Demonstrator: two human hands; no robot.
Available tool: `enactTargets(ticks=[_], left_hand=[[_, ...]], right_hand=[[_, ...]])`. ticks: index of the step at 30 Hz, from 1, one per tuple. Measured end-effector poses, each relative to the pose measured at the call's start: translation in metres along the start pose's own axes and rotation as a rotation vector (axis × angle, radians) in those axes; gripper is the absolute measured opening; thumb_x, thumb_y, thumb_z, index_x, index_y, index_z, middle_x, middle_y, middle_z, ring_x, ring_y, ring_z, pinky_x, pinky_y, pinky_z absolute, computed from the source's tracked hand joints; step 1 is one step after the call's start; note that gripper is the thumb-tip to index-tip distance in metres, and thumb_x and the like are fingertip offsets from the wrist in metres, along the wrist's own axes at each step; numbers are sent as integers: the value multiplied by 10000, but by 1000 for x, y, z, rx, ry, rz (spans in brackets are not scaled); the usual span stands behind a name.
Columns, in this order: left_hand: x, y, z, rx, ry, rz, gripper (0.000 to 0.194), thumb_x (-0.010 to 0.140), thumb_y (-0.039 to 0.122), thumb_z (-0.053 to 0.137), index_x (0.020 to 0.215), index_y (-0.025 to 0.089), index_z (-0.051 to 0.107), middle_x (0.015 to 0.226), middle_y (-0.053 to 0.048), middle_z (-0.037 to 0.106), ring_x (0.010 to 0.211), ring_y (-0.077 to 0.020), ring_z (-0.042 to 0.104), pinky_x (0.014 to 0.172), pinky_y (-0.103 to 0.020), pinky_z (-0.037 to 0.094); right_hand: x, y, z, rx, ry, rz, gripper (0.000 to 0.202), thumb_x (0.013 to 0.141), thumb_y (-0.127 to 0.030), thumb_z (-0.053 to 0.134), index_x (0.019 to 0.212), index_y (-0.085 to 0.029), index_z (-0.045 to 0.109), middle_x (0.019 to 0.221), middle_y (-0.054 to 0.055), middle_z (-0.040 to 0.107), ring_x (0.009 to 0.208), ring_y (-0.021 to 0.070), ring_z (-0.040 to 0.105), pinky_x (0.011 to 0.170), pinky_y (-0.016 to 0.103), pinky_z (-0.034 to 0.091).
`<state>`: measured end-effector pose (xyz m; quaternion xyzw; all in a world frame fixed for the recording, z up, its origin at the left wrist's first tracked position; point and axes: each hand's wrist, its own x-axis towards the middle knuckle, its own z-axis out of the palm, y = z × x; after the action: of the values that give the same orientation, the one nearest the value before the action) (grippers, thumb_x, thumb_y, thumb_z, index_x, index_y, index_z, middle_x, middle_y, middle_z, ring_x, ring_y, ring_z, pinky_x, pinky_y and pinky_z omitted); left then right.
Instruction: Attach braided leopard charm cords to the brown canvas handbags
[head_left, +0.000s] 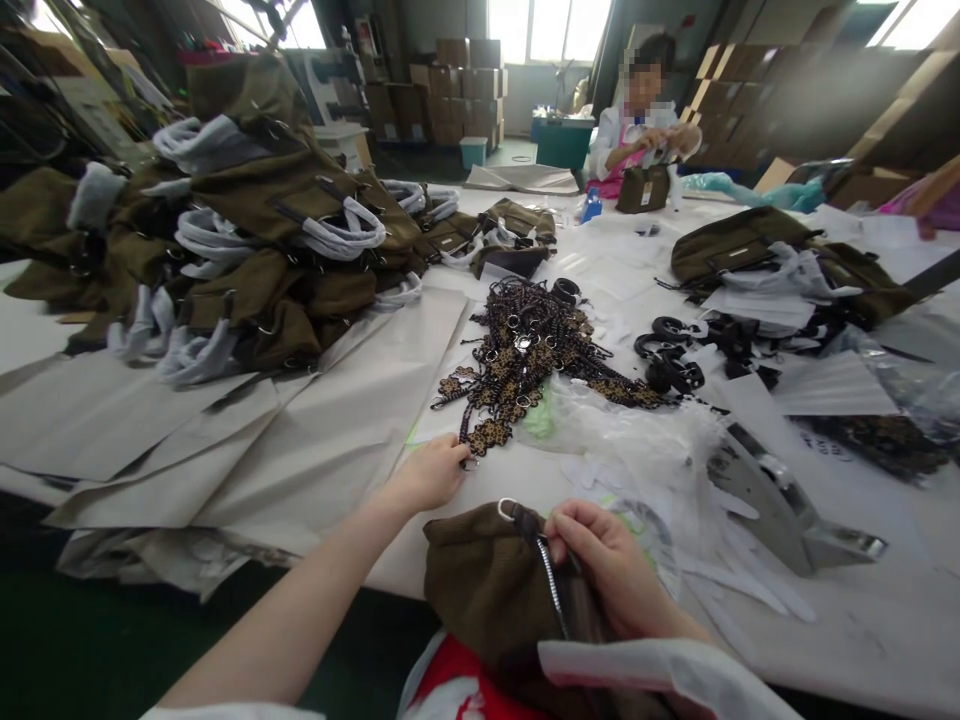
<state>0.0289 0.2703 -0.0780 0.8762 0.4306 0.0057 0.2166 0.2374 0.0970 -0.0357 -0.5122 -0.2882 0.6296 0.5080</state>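
My right hand (pixel 600 555) pinches the edge of an olive-green bag (pixel 487 575) beside its zipper, near a metal ring (pixel 508 510) at the corner. The bag rests on my lap against the table's edge. My left hand (pixel 435 475) reaches forward with its fingers closed on the near end of a dark braided strap with brown flower-shaped pieces (pixel 491 433). A small metal ring (pixel 470 464) shows at its fingertips. That strap lies at the front of a tangled pile of similar straps (pixel 525 340) with metal rings.
A heap of olive bags with white-wrapped handles (pixel 285 230) stands at the left on brown paper (pixel 330 420). At right lie a grey metal tool (pixel 787 500), clear plastic (pixel 630 440), black coiled straps (pixel 671 355) and more bags (pixel 742 245). Across the table a person (pixel 637 130) handles a bag.
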Motion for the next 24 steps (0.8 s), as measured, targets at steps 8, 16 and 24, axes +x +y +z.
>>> enactTargets(ticks=[8,16,24], left_hand=[[3,-8,10,49,25,-6,261,914,227,474,914,204,735,1054,-81,667,986,-218,632,925,-317,477],[6,-23,-4,29,33,-45,275,905,313,496,928,231,758,1006,-58,719,922,-209,658,841,-283,485],[13,-42,-41,112,-26,-192,197,794,257,551,724,218,731,788,-63,718,744,-214,650,666,-282,450]], right_hand=[[-3,-5,3,38,4,0,356,805,-497,732,752,-151,669,596,-8,611,602,109,522,646,245,394],[-3,-7,4,43,10,8,357,793,-497,743,743,-154,658,598,-12,614,600,105,517,635,240,380],[-1,-6,4,16,1,7,391,790,-530,732,742,-152,647,595,-5,614,587,105,512,615,232,369]])
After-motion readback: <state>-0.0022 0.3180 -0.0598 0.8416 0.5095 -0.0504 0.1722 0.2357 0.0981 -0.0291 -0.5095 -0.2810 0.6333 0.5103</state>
